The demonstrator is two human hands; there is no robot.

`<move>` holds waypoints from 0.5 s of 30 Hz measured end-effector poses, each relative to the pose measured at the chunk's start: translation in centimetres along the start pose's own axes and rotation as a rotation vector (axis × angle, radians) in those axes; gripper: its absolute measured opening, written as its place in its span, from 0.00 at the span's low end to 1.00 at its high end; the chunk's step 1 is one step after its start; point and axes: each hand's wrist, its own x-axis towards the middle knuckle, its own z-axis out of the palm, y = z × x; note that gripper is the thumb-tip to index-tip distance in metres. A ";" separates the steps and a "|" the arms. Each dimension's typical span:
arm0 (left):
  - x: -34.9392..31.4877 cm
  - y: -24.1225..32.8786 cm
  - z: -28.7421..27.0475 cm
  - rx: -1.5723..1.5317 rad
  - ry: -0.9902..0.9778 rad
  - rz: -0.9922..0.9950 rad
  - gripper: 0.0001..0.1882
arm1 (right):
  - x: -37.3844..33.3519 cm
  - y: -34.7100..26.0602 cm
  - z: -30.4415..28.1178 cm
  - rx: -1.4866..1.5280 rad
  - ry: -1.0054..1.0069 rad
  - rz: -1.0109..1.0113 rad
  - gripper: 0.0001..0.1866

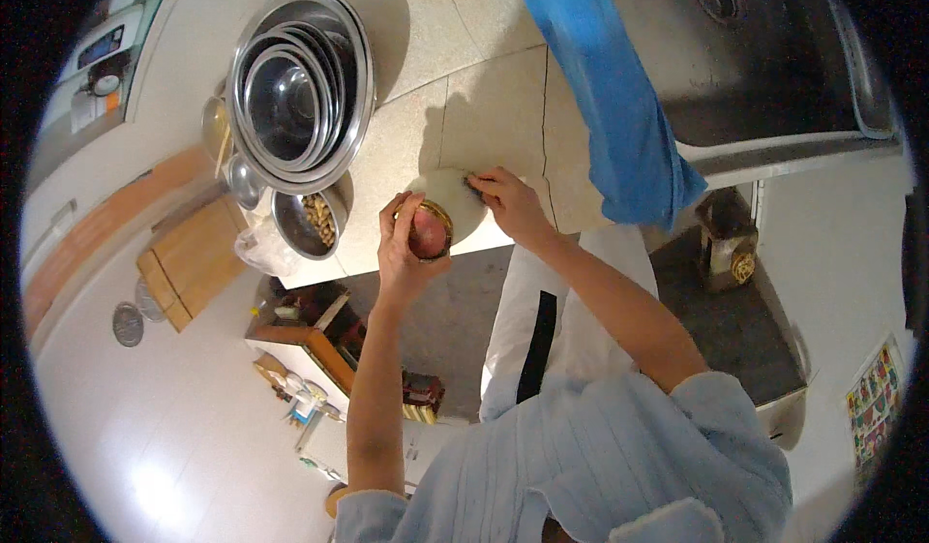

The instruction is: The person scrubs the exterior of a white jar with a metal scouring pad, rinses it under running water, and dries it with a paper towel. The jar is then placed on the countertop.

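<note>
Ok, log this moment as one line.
left hand: holds gold-rimmed round item | right hand: touching small dark item, grip unclear | nearby: nested steel bowls, blue cloth

Nested steel bowls (283, 107), blue cloth (612, 93)

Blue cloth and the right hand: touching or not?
Apart. The head view shows bare worktop between the right hand and the blue cloth, which lies farther right.
</note>
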 end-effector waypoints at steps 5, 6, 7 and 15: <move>0.4 0.5 0.1 -0.007 -0.007 -0.083 0.46 | -0.8 -2.6 -0.2 -0.018 0.102 -0.278 0.19; 0.0 -0.1 0.4 0.009 -0.012 -0.068 0.46 | -0.7 -1.6 0.2 -0.039 0.088 -0.212 0.19; 0.3 0.1 0.3 0.000 -0.012 -0.054 0.46 | 0.0 -0.2 0.3 -0.060 0.085 -0.159 0.19; 0.1 -0.2 0.5 0.024 -0.012 -0.067 0.48 | -0.2 -1.8 -0.1 0.055 0.044 -0.158 0.17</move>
